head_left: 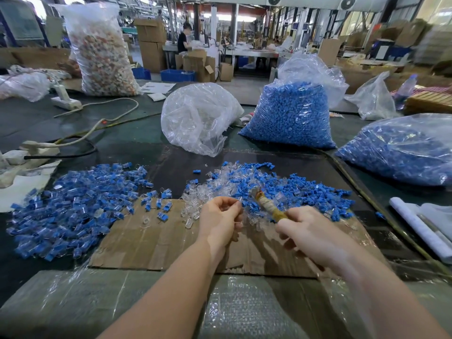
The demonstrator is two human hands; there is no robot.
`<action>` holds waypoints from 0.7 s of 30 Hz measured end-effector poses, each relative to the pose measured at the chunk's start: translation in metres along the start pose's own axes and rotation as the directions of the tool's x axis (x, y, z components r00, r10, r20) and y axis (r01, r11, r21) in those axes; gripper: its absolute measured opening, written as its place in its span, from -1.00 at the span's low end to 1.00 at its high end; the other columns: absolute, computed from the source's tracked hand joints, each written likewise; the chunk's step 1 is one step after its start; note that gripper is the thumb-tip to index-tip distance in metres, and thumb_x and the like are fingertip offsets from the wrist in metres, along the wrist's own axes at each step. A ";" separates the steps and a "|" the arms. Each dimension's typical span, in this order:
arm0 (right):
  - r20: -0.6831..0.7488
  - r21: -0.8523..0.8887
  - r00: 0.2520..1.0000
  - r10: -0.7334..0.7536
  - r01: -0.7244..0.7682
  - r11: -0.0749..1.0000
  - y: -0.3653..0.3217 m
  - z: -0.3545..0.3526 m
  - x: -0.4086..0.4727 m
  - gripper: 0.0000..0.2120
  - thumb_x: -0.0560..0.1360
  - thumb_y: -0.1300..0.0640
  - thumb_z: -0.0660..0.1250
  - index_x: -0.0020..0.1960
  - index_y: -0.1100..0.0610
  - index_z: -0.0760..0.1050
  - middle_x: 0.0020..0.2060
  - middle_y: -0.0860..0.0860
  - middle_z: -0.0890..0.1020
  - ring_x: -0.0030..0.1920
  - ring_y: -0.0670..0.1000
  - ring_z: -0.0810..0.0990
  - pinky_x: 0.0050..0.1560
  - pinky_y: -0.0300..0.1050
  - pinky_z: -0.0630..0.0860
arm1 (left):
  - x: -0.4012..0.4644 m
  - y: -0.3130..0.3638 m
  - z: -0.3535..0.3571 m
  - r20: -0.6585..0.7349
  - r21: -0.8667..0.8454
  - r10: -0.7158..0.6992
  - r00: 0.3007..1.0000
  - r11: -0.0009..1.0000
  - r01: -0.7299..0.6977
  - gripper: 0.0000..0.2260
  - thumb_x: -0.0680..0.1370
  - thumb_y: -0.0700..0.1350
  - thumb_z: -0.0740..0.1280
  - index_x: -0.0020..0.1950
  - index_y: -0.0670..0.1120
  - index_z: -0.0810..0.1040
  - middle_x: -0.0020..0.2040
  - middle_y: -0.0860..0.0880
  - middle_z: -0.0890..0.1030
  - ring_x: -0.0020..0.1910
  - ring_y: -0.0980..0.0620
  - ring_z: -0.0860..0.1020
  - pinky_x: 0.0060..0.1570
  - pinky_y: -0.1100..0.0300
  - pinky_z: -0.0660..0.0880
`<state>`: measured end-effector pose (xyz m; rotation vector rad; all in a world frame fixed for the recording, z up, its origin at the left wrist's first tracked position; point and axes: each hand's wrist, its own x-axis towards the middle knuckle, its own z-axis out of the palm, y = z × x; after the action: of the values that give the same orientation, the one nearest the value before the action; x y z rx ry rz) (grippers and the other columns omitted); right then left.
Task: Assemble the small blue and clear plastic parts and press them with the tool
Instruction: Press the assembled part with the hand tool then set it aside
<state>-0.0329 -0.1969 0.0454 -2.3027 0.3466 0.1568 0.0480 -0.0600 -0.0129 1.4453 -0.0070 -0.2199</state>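
Over the cardboard sheet (pixel 146 243), her left hand (pixel 220 220) pinches a small part, likely steadying it, while the right hand (pixel 310 234) grips the wrapped tool (pixel 267 204) angled toward it, ready to press.

White power strip (pixel 65 101), tall sack of possibly mixed scraps (pixel 102 50), cardboard boxes (pixel 151 42)

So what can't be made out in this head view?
- Left hand: its curled fingers hide whatever it pinches.
- Tool: motion-blurred; the right hand covers its lower end.
- Mixed parts pile: single pieces too small to tell apart.
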 end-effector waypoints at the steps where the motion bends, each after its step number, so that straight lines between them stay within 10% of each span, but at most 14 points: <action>1: 0.056 0.044 0.998 0.001 -0.004 0.999 -0.001 0.003 -0.001 -0.83 0.48 0.12 0.25 -0.26 0.15 0.41 -0.30 0.10 0.50 -0.29 0.06 0.47 -0.24 -0.05 0.35 | 0.001 0.001 0.001 -0.010 -0.002 0.007 1.000 1.000 -0.007 -0.93 0.54 -0.28 0.29 -0.13 -0.16 0.51 -0.35 -0.05 0.53 -0.49 0.17 0.47 -0.49 0.34 0.44; 21: 0.255 -0.021 0.967 0.013 -0.008 1.000 -0.006 0.004 -0.002 -0.94 0.47 0.22 0.16 -0.16 0.13 0.29 -0.16 0.07 0.39 -0.19 0.04 0.41 -0.19 -0.01 0.39 | 0.006 0.003 0.000 -0.107 0.003 -0.068 0.992 0.998 0.068 -0.92 0.54 -0.27 0.30 -0.15 -0.19 0.52 -0.39 -0.08 0.54 -0.49 0.10 0.50 -0.47 0.26 0.45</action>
<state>-0.0332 -0.1891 0.0473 -2.2659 0.2258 0.4589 0.0542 -0.0601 -0.0106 1.4634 0.1291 -0.1978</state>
